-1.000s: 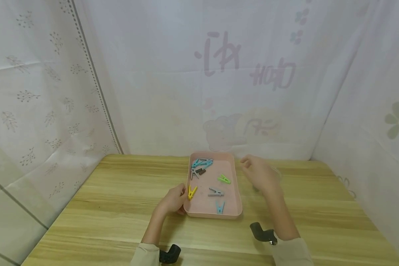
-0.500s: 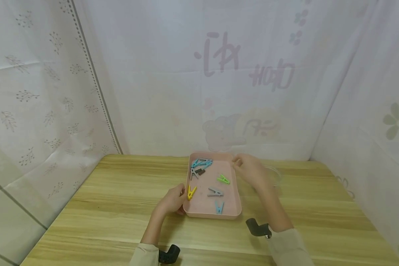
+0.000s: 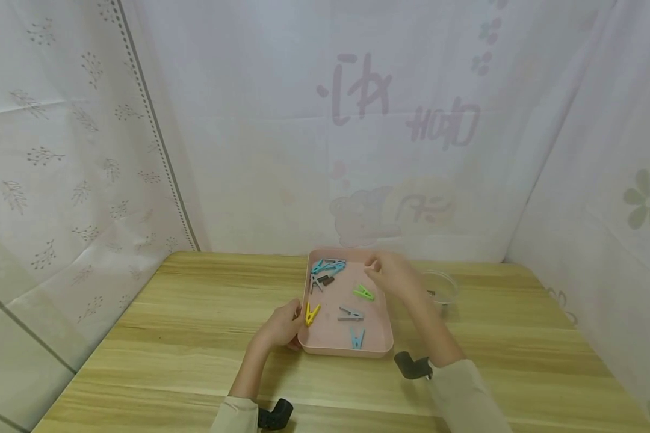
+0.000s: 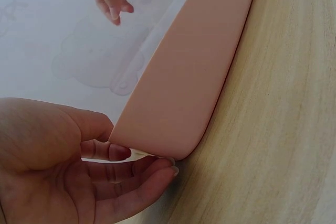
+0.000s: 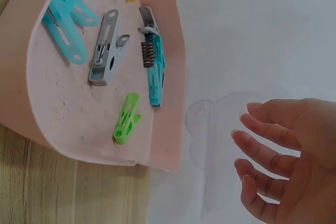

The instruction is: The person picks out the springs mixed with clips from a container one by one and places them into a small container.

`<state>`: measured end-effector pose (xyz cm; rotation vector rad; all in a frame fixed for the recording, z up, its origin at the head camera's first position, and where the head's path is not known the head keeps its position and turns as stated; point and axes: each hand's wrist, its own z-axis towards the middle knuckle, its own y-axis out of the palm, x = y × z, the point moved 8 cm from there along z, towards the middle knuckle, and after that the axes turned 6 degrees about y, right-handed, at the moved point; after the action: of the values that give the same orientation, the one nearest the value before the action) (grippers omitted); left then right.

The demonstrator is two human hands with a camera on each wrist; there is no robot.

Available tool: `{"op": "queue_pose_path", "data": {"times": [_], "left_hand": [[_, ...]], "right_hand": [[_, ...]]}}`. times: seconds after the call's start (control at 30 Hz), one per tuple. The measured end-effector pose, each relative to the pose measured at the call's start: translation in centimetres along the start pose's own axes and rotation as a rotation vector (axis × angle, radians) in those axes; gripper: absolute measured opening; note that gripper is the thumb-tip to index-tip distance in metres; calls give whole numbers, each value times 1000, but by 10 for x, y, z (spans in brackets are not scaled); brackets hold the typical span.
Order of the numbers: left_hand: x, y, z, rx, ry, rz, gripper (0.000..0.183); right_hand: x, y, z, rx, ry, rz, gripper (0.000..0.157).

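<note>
A pink tray [image 3: 349, 351] lies on the table with several clothespins in it. My left hand [image 3: 281, 325] grips the tray's near left corner; the left wrist view shows the thumb at the rim and fingers curled against the wall. A yellow clothespin [image 3: 312, 314] leans near that hand. Over the tray's far right side hovers my right hand [image 3: 398, 276], its fingers loosely bent and holding nothing. Just below it lies a green clothespin [image 5: 127, 119]. Nearer are a grey clothespin [image 5: 108, 51] and a light blue clothespin [image 3: 357, 338]. Blue and grey clothespins [image 3: 329, 265] crowd the far left corner beside dark coil springs [image 5: 148, 54].
A clear round dish [image 3: 448, 288] with something small and dark in it stands right of the tray, partly behind the right forearm. The wooden table [image 3: 195, 337] ends at a patterned white curtain [image 3: 249, 150] at the back and sides.
My right hand has moved left from beside the tray to above its far right part, uncovering more of the clear dish. My left hand stays on the tray.
</note>
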<state>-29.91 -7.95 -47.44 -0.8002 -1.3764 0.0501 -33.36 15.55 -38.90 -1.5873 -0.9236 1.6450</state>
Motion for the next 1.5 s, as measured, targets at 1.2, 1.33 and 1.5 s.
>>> {"op": "queue_pose_path", "data": {"times": [1.2, 1.33, 1.5], "left_hand": [[1, 0, 0, 5, 20, -7, 15], [1, 0, 1, 5, 18, -4, 15], [0, 0, 1, 4, 16, -8, 14]], "right_hand": [[-28, 42, 45, -123, -90, -65, 14], [-31, 45, 49, -94, -113, -131, 14], [-35, 53, 55, -91, -151, -180, 12]]}}
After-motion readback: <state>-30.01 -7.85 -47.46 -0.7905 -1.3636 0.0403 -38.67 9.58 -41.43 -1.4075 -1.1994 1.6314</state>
